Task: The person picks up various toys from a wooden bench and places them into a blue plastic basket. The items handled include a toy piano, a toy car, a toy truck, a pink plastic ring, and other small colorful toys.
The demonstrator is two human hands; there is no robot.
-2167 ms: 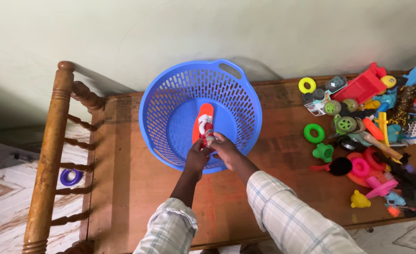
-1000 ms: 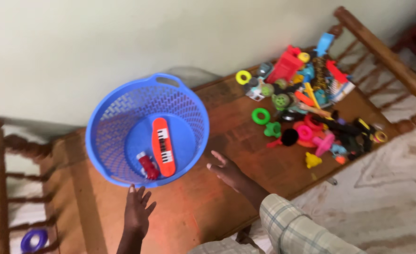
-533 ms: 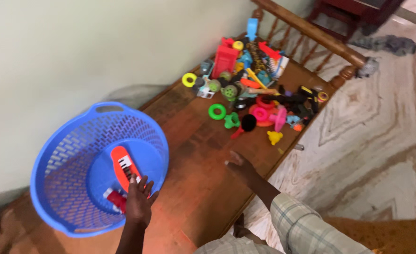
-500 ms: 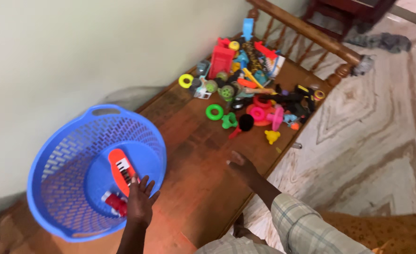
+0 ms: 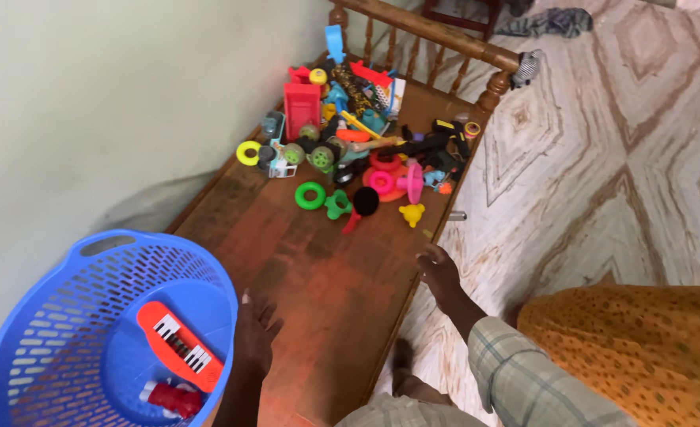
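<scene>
Left hand: the left hand (image 5: 255, 336) is flat and empty, fingers spread, resting against the near rim of the basket (image 5: 41, 292).
Basket: blue, slotted, round; it sits on the desk (image 5: 326, 277) just left of the left hand.
In the basket: an orange toy piano (image 5: 180, 357) lies just left of that hand; a red toy (image 5: 172, 398) lies below the piano, near the wrist.
Right hand: the right hand (image 5: 438, 270) is open and empty, fingers loosely spread, over the desk's right edge; whether it touches the wood cannot be told.
Toy pile: the toys (image 5: 358, 134) are heaped at the far end of the desk, well beyond both hands.
Nearest to right hand: a yellow toy (image 5: 412, 213) and a black ball (image 5: 365, 201), ahead of its fingertips and apart from them.
Further out: a green ring (image 5: 310, 195) lies left of the ball.
Sleeve: checked, on the right forearm (image 5: 524, 379).
</scene>
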